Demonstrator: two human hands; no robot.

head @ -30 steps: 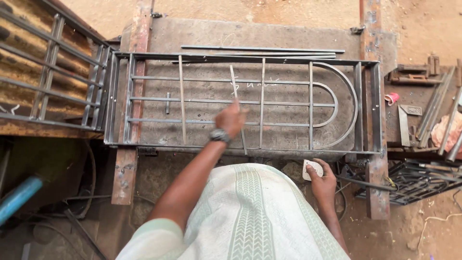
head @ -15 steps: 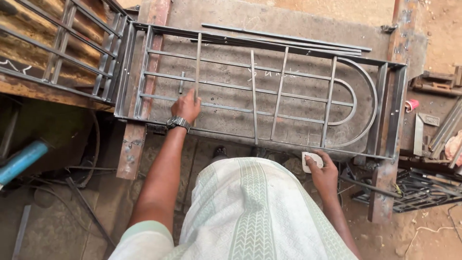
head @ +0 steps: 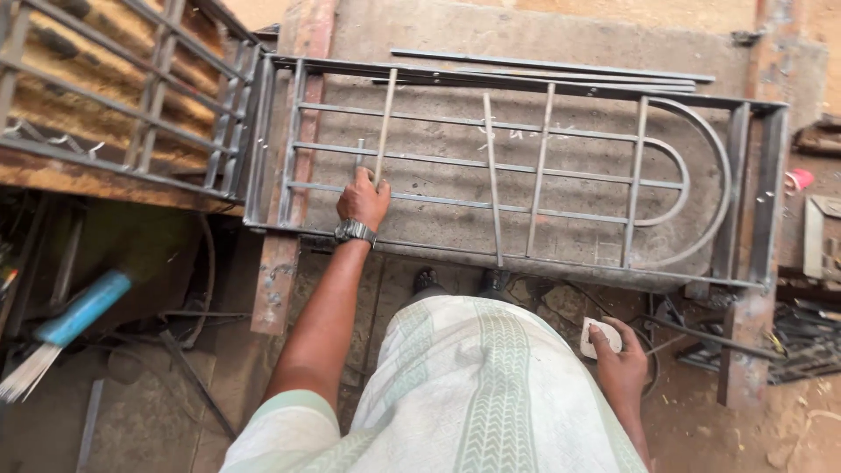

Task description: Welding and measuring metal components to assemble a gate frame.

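Far left: a second metal grille point(head: 123, 105) leans by the tabletop edge; a blue-handled brush point(head: 66, 324) lies on the floor below.
Left hand: the left hand point(head: 362, 200), with a wristwatch point(head: 354, 231), has its grip clenched around the lower end of a loose upright steel bar point(head: 384, 127).
Bar position: it lies across the horizontal rails at the left end of the window grille frame point(head: 517, 166).
Frame: it lies flat on the tabletop point(head: 561, 39), with curved arches at its right end.
Right hand: the right hand point(head: 618, 355) hangs low beside the person's hip, grip closed on a small white block point(head: 597, 337).
Far right: scrap metal pieces point(head: 806, 342) lie on the floor.
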